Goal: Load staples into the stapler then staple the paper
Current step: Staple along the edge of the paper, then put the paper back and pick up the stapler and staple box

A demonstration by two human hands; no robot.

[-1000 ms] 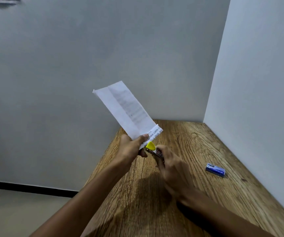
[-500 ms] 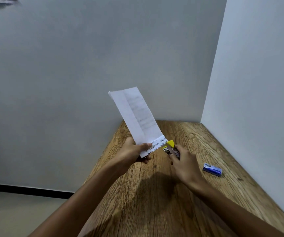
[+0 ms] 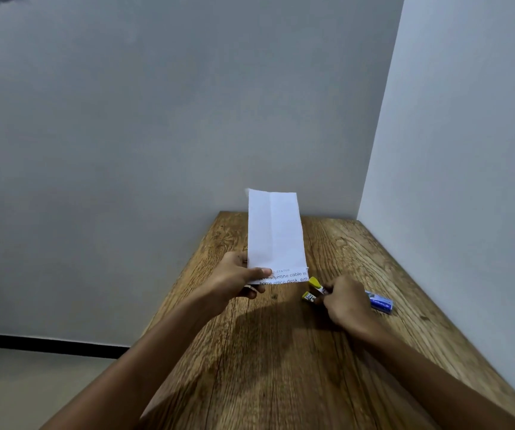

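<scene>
My left hand (image 3: 237,279) pinches the lower left corner of a folded white paper (image 3: 275,234), which stands nearly upright above the wooden table (image 3: 275,367); printed text shows along its bottom edge. To the right, my right hand (image 3: 344,301) grips a small stapler (image 3: 313,289) with yellow tips, its jaws apart and pointing left, low over the table. The stapler is apart from the paper, just below its lower right corner. A small blue staple box (image 3: 381,302) lies on the table, partly hidden behind my right hand.
The table sits in a corner: a grey wall (image 3: 188,119) runs along its left and far edges, a white wall (image 3: 467,150) along its right. The floor (image 3: 17,383) lies beyond the left edge.
The stapler has come off the paper's lower edge and my right hand has carried it right and down toward the staple box. My left hand has turned the paper more upright and moved it right.
</scene>
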